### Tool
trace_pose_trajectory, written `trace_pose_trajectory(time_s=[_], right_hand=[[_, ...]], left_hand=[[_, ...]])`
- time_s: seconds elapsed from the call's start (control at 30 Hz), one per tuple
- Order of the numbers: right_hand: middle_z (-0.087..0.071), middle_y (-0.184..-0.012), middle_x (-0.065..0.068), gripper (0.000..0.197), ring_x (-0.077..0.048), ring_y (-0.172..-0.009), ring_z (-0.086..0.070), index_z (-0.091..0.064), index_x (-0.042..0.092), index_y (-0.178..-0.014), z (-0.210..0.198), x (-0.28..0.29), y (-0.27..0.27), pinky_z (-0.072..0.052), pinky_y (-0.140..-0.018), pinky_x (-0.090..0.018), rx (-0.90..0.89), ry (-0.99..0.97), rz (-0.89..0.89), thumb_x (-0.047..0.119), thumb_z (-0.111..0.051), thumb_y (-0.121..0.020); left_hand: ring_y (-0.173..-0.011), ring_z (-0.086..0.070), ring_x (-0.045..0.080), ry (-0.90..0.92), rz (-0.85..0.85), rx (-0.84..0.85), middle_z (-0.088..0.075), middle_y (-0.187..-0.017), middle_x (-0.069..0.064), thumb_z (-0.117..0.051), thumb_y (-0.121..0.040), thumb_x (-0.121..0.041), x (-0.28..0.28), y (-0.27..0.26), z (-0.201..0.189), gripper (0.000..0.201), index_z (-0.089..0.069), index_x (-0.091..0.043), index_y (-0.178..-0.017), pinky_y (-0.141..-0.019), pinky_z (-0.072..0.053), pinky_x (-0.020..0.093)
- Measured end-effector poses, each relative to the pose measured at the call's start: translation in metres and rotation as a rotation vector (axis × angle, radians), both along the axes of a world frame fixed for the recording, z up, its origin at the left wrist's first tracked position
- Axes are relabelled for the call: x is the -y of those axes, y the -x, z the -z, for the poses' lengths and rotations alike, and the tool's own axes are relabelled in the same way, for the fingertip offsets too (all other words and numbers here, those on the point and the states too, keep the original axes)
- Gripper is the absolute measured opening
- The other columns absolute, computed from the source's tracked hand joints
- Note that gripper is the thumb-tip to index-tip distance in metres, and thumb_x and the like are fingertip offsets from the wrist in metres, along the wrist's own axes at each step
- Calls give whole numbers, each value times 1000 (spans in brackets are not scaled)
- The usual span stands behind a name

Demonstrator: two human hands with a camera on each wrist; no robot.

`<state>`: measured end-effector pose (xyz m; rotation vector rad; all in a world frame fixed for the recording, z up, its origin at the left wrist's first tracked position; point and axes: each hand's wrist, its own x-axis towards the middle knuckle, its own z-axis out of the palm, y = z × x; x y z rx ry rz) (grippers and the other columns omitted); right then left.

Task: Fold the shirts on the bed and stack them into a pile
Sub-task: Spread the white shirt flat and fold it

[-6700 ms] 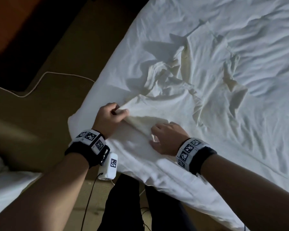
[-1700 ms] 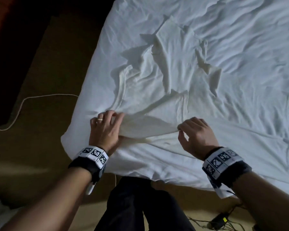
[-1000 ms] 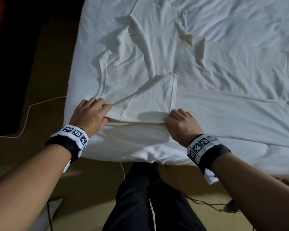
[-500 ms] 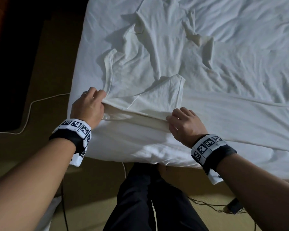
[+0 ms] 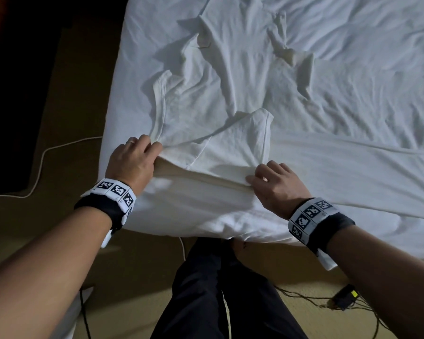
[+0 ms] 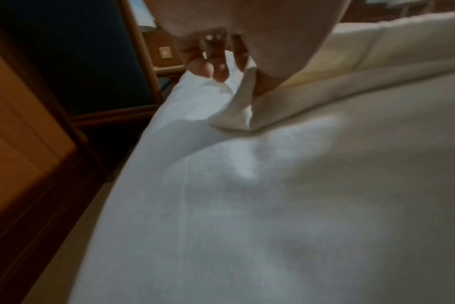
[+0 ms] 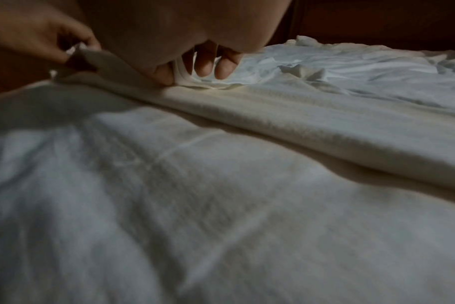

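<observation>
1. Near the bed's (image 5: 181, 216) front corner, my left hand (image 5: 132, 162) pinches the folded edge of a white shirt (image 5: 225, 148), thumb tucked under the fabric.
2. My right hand (image 5: 277, 187) grips the same fold further along, fingers (image 7: 205, 65) curled over the cloth.
3. Between my two hands the fold runs as a straight raised ridge, lifted slightly off the sheet.
4. Beyond my fingertips, a short sleeve (image 5: 260, 133) lies flat, and the crumpled rest of the shirt spreads toward the middle of the bed.
5. Right of my right hand, wrinkled bedding stretches away; just left of my left hand the mattress edge drops to the floor (image 5: 66, 133).
</observation>
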<state>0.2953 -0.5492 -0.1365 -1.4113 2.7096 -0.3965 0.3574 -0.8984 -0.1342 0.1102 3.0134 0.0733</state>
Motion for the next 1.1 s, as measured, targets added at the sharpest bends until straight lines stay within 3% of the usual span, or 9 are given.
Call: trace_pose_trajectory(time_s=[0.23, 0.33, 0.47, 0.57, 0.67, 0.73, 0.93, 1.03, 1.1], right_hand=[[-57, -87, -11, 18, -28, -71, -51, -67, 5, -104, 0, 1, -5, -45, -60, -40, 18, -67, -9, 11, -59, -89], [-56, -87, -10, 20, -28, -72, -50, -67, 5, -104, -3, 4, -10, -45, -61, -41, 53, -94, -16, 14, -57, -89], [-58, -93, -7, 32, -28, -81, -51, -69, 11, -101, -13, 10, -5, -44, -71, -41, 120, -108, 51, 36, -50, -94], [-59, -105, -8, 33, -29, -88, -52, -67, 12, -109, -18, 26, 2, -43, -74, -42, 85, -47, 170, 35, -48, -97], [-47, -141, -15, 51, -35, -122, -46, -52, 14, -136, -13, 47, 3, -42, -93, -47, 119, -164, 232, 45, -40, -98], [-22, -159, -18, 69, -37, -145, -24, -30, 16, -152, -2, 54, 4, -30, -110, -50, 180, -313, 275, 57, -30, -97], [11, -164, -11, 97, -31, -152, 4, 1, 20, -157, 18, 19, 30, -10, -119, -50, 234, -493, 316, 82, -19, -86], [10, -165, -5, 94, -26, -152, 2, -1, 19, -158, 8, -5, 43, -12, -120, -49, 259, -530, 273, 80, -17, -88], [-5, -166, -6, 85, -27, -151, -10, -16, 17, -157, -5, -20, 53, -24, -116, -50, 265, -533, 236, 72, -17, -91]], left_hand=[[-85, -56, 36, 24, 189, -36, -64, -103, 12, -58, -91, -11, 6, -24, 9, 21, -67, -8, -109, -70, -46, 46], [-87, -56, 37, 69, 144, 9, -68, -100, 12, -67, -84, -9, 6, -24, 8, 20, -71, -6, -104, -72, -45, 46], [-88, -54, 34, 24, 5, 56, -67, -101, 12, -48, -85, -28, -10, -17, -6, 37, -73, -5, -99, -75, -39, 43], [-97, -56, 35, -62, 3, -34, -63, -116, 14, -44, -92, -36, -31, -14, -10, 46, -65, -8, -121, -78, -43, 46], [-133, -45, 34, -133, 98, 57, -44, -152, 12, -36, -96, -45, -60, -11, 4, 62, -42, -14, -150, -99, -41, 51], [-151, -23, 28, -140, 54, 176, -20, -165, 8, -26, -96, -56, -70, -9, 17, 72, -21, -20, -159, -114, -30, 52], [-155, 5, 21, -67, -25, 369, 17, -166, 2, -7, -88, -77, -57, -12, 40, 92, 13, -20, -158, -124, -9, 49], [-155, -4, 24, -54, -41, 451, 15, -167, 1, -9, -86, -79, -58, -2, 28, 95, 5, -20, -159, -123, -10, 49], [-144, -34, 31, -40, -33, 426, -16, -165, 9, -18, -87, -77, -60, 12, 11, 90, -27, -18, -155, -116, -26, 51]])
